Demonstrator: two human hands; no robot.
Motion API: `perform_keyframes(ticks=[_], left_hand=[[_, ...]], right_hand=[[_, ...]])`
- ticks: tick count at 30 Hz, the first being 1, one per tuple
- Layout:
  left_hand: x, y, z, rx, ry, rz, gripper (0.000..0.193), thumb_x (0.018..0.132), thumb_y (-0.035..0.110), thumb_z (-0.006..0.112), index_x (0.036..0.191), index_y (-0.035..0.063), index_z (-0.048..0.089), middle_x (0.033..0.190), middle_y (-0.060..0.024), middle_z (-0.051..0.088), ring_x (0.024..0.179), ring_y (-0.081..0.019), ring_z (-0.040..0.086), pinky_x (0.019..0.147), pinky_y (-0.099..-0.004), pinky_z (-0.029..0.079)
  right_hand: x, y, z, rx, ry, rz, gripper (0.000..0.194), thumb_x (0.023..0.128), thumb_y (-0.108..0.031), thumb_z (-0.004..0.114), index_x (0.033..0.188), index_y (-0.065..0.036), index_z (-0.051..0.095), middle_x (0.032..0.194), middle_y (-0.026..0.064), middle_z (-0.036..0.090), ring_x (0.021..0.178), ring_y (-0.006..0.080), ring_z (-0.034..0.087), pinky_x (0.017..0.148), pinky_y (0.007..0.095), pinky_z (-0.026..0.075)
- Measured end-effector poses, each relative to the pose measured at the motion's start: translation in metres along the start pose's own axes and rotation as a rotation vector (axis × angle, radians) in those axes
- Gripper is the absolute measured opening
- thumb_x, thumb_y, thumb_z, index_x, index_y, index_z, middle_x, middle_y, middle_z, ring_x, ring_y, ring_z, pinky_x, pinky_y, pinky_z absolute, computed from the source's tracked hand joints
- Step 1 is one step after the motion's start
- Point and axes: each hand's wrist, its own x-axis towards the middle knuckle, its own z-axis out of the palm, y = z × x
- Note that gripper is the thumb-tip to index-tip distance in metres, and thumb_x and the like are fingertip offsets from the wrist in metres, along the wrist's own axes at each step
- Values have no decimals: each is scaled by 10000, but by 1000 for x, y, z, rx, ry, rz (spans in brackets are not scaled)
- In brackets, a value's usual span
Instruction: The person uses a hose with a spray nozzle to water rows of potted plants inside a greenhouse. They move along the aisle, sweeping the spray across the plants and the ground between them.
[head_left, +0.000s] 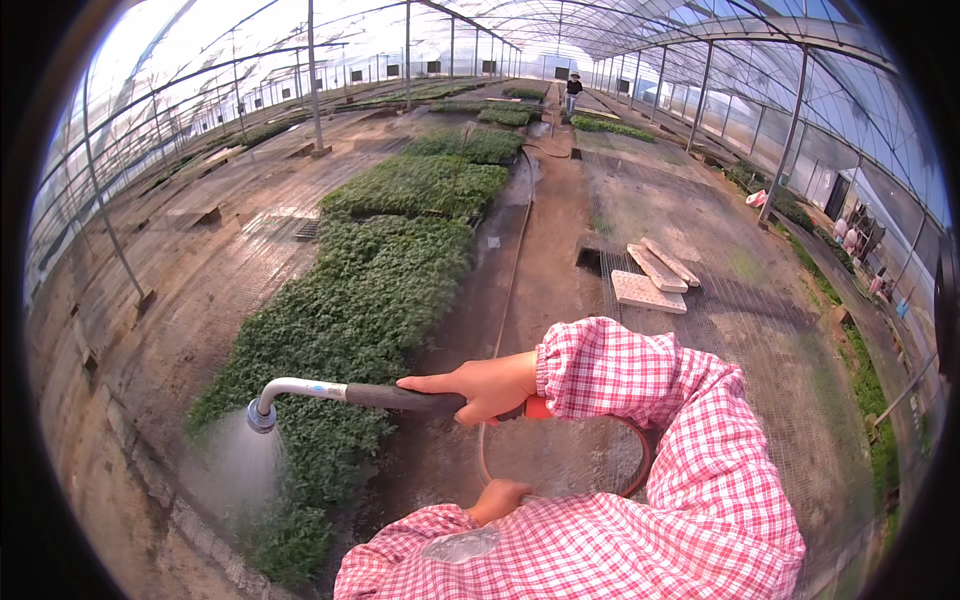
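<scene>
My right hand (480, 388) is closed around the dark foam grip of a watering wand (405, 399), its forefinger stretched along the handle. The wand's bent metal neck ends in a round spray head (261, 417) at the left, and water (247, 465) fans down from it onto leafy green seedlings (300, 337). Behind the grip, an orange-red fitting shows beside my checked sleeve. Low in the view, near my body, my left hand (501, 501) is curled at the hose (643, 457), which loops round to the right; my sleeve and body partly hide what its fingers hold.
The hose runs ahead along a dirt aisle (551, 202) between low mesh benches. Foam trays (649, 291) lie on the right bench. Metal posts (787, 142) stand on both sides of the greenhouse. A person (573, 91) stands far down the aisle.
</scene>
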Motion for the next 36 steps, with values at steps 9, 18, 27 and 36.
perform_keyframes(ticks=[9, 18, 27, 36], left_hand=[[5, -12, 8, -53, -114, -12, 261, 703, 289, 611, 842, 68, 628, 773, -195, 608, 751, -383, 580, 650, -455, 448], [13, -18, 12, -113, -163, 8, 324, 735, 335, 620, 883, 47, 611, 796, -202, 607, 769, -387, 578, 647, -449, 444], [17, -10, 21, -116, -151, -4, 223, 703, 270, 630, 736, 55, 578, 693, -181, 591, 693, -382, 574, 598, -466, 420], [13, -3, 31, -31, -88, 41, 260, 662, 285, 647, 667, 54, 528, 615, -162, 547, 645, -372, 558, 557, -462, 411]], right_hand=[[-65, 128, -42, 362, 634, 222, 800, 718, -57, 478, 1406, -105, 74, 642, 54, 512, 514, 127, 540, 501, 261, 450], [-180, 239, -59, 536, 1241, 355, 760, 720, -41, 486, 1393, -79, 135, 640, 54, 510, 493, 119, 519, 478, 243, 453], [-180, 239, -45, 574, 1181, 530, 789, 705, -43, 471, 1405, -124, 118, 620, 34, 503, 465, 93, 491, 442, 217, 428], [-68, 159, -32, 350, 556, 388, 798, 702, -53, 474, 1408, -159, 117, 664, 34, 487, 495, 106, 508, 483, 247, 445]])
